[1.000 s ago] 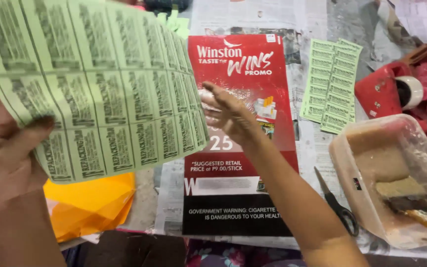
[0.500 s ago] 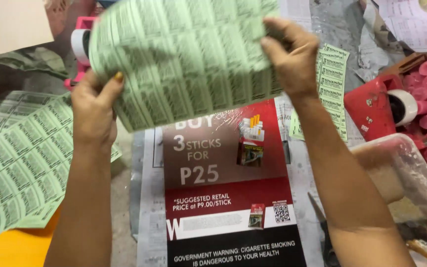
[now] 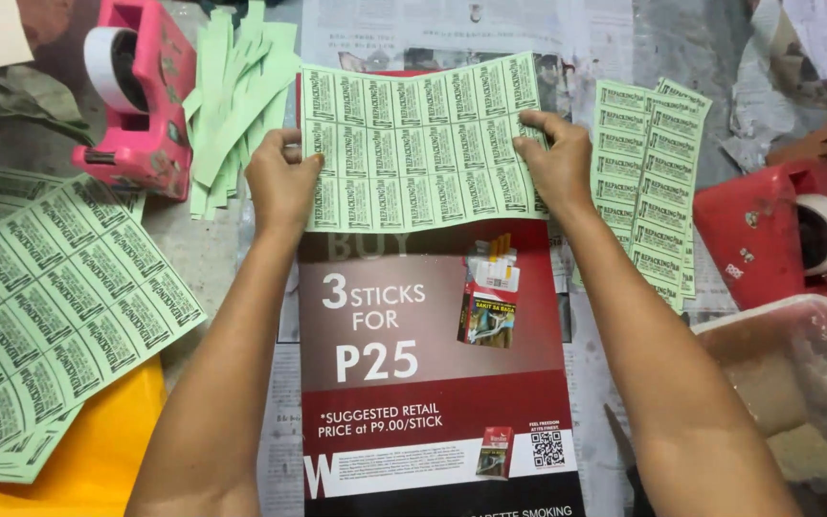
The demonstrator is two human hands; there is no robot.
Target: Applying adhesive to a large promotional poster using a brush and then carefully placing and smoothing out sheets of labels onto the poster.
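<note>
Sheet: I hold a pale green paper sheet printed with a grid of small labels (image 3: 423,144). It lies flat over the top part of a dark red printed poster board (image 3: 433,373), its long axis running left to right in front of me.
Left hand: my left hand (image 3: 281,182) pinches the left edge of the sheet, thumb on top.
Right hand: my right hand (image 3: 555,163) pinches the right edge, fingers spread on the paper. The two hands are well apart, one at each short end, both about equally near to the sheet.
Poster: its long axis runs away from me, so it crosses the sheet.
Near left: a pink tape dispenser (image 3: 141,96) and a pile of cut green paper strips (image 3: 236,96); closer to me, another green label sheet (image 3: 50,306) over an orange-yellow paper (image 3: 98,450).
Near right: a narrower stack of green label sheets (image 3: 653,182), a red tape dispenser (image 3: 777,230), a clear plastic tub (image 3: 796,383).
Surface: the bench is covered with newspaper (image 3: 471,29).
</note>
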